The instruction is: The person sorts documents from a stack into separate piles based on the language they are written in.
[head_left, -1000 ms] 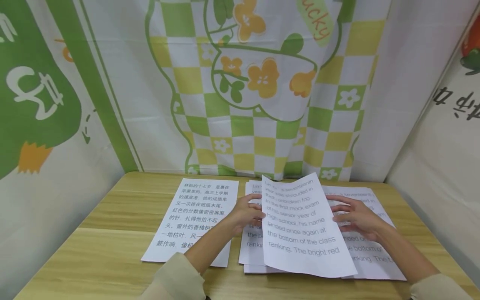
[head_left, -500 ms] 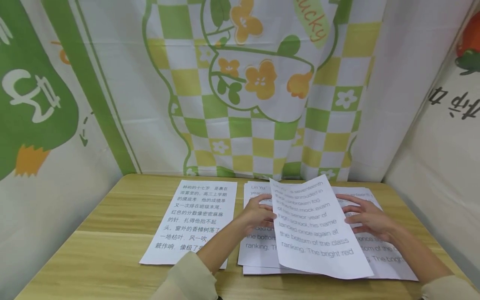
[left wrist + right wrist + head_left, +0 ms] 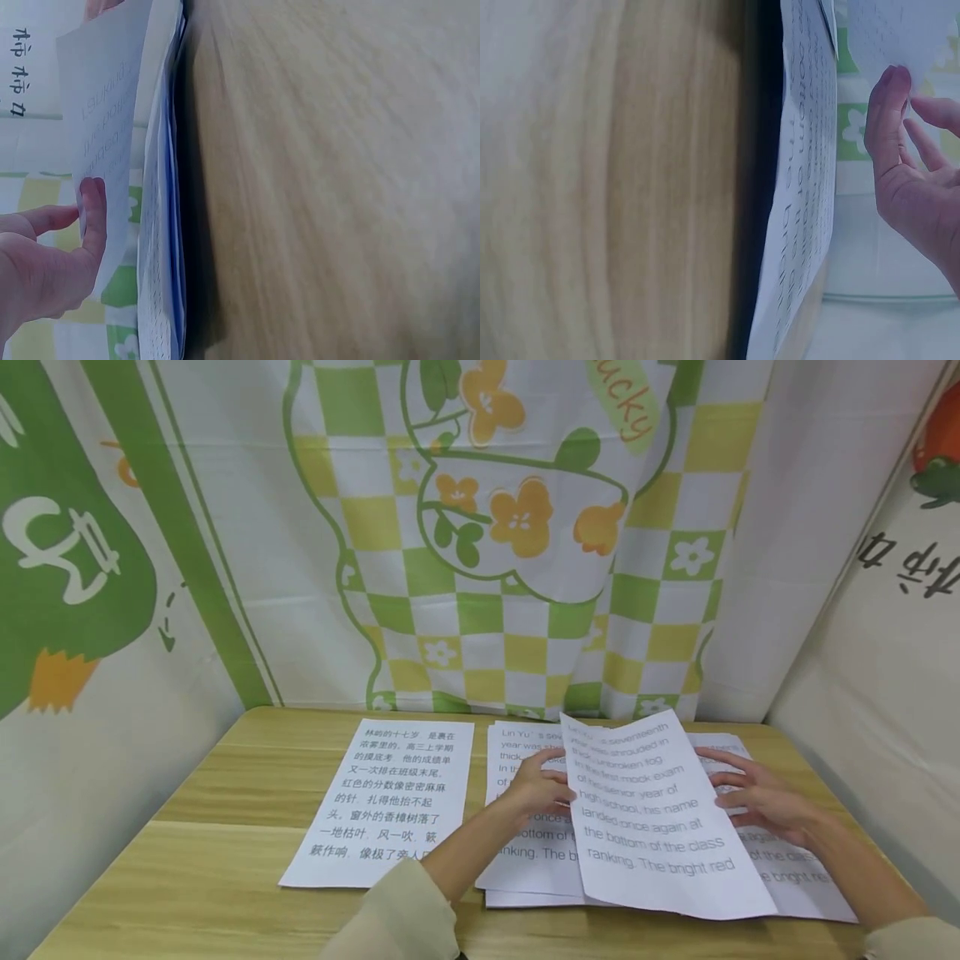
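Observation:
A white sheet of paper (image 3: 645, 827) printed with English text is held up by its two side edges, slightly bowed. My left hand (image 3: 536, 789) pinches its left edge between thumb and fingers, as the left wrist view also shows. At the opposite edge my right hand (image 3: 768, 802) pinches the paper, some of its fingers spread. Beneath the raised sheet lie more printed sheets (image 3: 525, 860), loosely overlapped on the table. In the right wrist view the lower paper (image 3: 799, 172) lies flat, apart from the lifted sheet (image 3: 896, 30).
To the left, a sheet with Chinese text (image 3: 382, 802) lies flat on the wooden table (image 3: 187, 860). A patterned curtain (image 3: 495, 635) hangs behind the table's back edge, and white printed cloth walls (image 3: 885, 693) stand at the sides.
Both hands have moved to the right together, carrying the lifted sheet. More of the left part of the lower sheets now shows, and the Chinese sheet is less covered by the left arm.

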Tool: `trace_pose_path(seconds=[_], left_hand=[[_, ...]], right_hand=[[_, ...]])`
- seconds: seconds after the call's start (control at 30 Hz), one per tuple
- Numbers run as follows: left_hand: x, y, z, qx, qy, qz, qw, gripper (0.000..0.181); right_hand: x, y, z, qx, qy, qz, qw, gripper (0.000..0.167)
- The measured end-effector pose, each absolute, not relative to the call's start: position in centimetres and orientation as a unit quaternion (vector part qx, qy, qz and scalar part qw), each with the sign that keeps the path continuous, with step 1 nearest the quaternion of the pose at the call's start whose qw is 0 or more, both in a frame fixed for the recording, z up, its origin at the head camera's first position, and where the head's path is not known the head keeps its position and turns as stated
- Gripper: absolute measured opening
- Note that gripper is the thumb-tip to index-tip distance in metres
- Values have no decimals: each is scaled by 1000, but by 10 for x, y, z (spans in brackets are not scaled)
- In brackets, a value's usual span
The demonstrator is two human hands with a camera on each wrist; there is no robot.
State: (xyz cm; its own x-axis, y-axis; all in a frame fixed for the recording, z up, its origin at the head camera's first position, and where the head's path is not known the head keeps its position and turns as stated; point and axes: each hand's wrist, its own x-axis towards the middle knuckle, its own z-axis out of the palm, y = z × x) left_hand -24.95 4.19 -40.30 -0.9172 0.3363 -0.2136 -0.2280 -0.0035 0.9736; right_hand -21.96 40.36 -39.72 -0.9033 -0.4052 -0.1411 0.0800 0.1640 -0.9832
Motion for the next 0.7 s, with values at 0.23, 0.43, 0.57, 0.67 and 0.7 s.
trace_pose_path(seconds=[0.23, 0.43, 0.57, 0.67, 0.7], left_hand=[[-250, 57, -406, 45, 669, 714, 202, 80], [-249, 70, -407, 39, 659, 717, 222, 86], [-247, 78, -408, 39, 645, 724, 241, 85], [-245, 83, -408, 43, 631, 732, 255, 78], [-245, 85, -407, 45, 626, 734, 258, 76]], right_hand=[[-217, 418, -401, -137, 709, -667, 185, 69], [-215, 432, -404, -157, 700, -673, 179, 72], [-215, 443, -409, -157, 697, -679, 171, 74], [-215, 452, -412, -156, 690, -687, 166, 74], [-215, 454, -412, -154, 689, -689, 164, 74]])
